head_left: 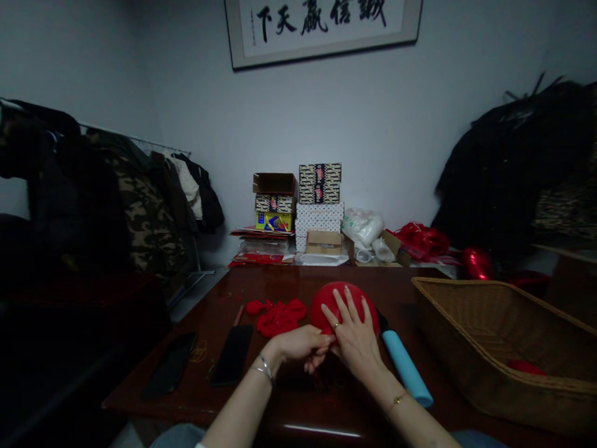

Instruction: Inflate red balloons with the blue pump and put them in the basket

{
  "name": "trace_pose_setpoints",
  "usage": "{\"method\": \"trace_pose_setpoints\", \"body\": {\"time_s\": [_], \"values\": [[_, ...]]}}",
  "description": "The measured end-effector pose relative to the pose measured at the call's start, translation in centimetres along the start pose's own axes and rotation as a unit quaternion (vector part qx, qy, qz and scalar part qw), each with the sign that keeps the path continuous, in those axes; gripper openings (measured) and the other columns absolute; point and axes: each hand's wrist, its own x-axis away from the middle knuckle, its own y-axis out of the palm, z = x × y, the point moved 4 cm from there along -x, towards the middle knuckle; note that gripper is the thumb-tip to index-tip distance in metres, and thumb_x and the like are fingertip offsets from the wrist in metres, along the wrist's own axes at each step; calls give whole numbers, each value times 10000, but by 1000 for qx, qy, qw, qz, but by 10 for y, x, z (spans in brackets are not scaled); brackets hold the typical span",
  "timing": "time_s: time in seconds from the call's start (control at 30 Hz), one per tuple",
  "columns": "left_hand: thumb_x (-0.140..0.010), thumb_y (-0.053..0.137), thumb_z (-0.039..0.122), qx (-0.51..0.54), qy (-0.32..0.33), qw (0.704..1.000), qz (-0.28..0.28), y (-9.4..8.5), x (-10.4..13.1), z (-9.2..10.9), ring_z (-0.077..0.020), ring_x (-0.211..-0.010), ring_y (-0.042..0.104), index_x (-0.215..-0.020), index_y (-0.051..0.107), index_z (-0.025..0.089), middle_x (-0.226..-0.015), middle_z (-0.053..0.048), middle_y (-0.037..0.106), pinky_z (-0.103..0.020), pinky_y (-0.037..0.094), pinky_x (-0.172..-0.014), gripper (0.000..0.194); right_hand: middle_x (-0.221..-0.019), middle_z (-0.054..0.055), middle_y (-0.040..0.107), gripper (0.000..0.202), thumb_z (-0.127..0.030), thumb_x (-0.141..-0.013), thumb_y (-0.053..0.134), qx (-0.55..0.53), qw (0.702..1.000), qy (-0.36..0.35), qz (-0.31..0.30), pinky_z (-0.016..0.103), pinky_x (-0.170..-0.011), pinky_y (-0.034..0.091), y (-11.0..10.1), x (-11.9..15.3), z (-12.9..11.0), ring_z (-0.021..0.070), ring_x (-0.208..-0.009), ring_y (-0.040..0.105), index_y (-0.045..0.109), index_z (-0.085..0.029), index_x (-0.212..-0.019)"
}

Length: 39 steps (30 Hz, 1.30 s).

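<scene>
A round, inflated red balloon sits over the brown table in front of me. My left hand is closed at the near underside of the balloon, fingers pinched together around what looks like its neck; the neck itself is mostly hidden. Spread fingers of my right hand lie across the balloon's near face, and its thumb is out of sight near the left fingertips. A heap of limp red balloons lies left of the inflated one. Just right of my right hand is a light blue cylinder, probably a pump, with a dark far end.
Two dark phones and some yellowish rubber bands lie on the table at left. A wicker basket with something red inside stands at right. Stacked boxes and plastic bags line the back.
</scene>
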Motion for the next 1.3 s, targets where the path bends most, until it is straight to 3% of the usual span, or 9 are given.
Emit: {"method": "trace_pose_setpoints", "body": {"time_s": [0.13, 0.2, 0.27, 0.4, 0.67, 0.87, 1.03, 1.17, 1.3], "values": [[-792, 537, 509, -165, 44, 976, 138, -25, 22, 17, -194, -516, 601, -532, 548, 201, -506, -54, 596, -309, 475, -613, 403, -1478, 132, 289, 573, -400, -768, 614, 13, 1000, 25, -12, 566, -1069, 65, -1, 6, 1, 314, -1376, 149, 469, -268, -1307], [-721, 666, 423, -231, 123, 926, 272, -38, 35, 31, -257, -695, 661, -534, 585, 221, -561, -73, 634, -347, 474, -774, 286, -1455, 131, 335, 582, -399, -765, 609, 7, 999, 38, -19, 569, -1067, 73, -2, 7, -2, 313, -1367, 183, 458, -274, -1313], [-728, 677, 319, -283, 185, 880, 333, -42, 46, 43, -289, -909, 655, -674, 669, 236, -751, -97, 702, -375, 433, -897, 99, -1442, 121, 361, 620, -387, -749, 614, -6, 998, 53, -26, 569, -1064, 89, -5, 5, -6, 312, -1359, 205, 430, -278, -1331], [-813, 559, 178, -359, 283, 842, 286, -32, 58, 59, -219, -1222, 485, -1099, 647, 264, -1226, -67, 612, -365, 333, -1044, 312, -1460, 97, 334, 754, -378, -728, 603, -59, 996, 63, -36, 538, -1073, 110, -10, -2, -13, 288, -1371, 178, 301, -242, -1405], [-824, 534, 151, -350, 291, 863, 218, -13, 67, 57, -208, -1264, 433, -1185, 610, 240, -1283, -55, 559, -387, 276, -1091, 379, -1523, 117, 150, 1059, -377, -707, 604, -206, 973, 69, -81, 494, -1084, 143, -8, -1, -14, 228, -1397, 32, -138, -194, -1440], [-830, 559, 225, -297, 283, 859, 305, -20, 67, 38, -252, -1201, 502, -1167, 629, 225, -1271, -81, 566, -402, 301, -1079, 345, -1485, 131, 252, 845, -301, -767, 600, -232, 964, 125, 16, 546, -1043, 252, -11, 6, -5, 275, -1378, 168, 103, -252, -1449], [-802, 603, 311, -195, 268, 846, 417, -23, 63, 29, -294, -1183, 513, -1150, 638, 211, -1245, -107, 585, -433, 308, -1070, 364, -1472, 133, 279, 593, -145, -868, 388, -148, 973, 103, 140, 544, -1045, 267, -15, 13, -27, 278, -1380, 155, 217, -234, -1429], [-812, 586, 354, -179, 217, 840, 464, -15, 58, 24, -316, -1119, 558, -1181, 618, 205, -1192, -136, 619, -467, 308, -1056, 400, -1500, 173, 198, 723, -197, -814, 460, -96, 988, 60, 100, 617, -1055, 143, -18, 9, -51, 339, -1383, 81, 123, -125, -1450], [-811, 595, 329, -215, 225, 839, 446, -4, 57, 23, -332, -1068, 589, -1132, 653, 201, -1134, -150, 647, -496, 354, -1022, 351, -1475, 213, 240, 806, -333, -753, 573, -56, 987, 113, 101, 638, -1048, 75, -17, 6, -47, 363, -1372, 116, 201, -71, -1418]]}}
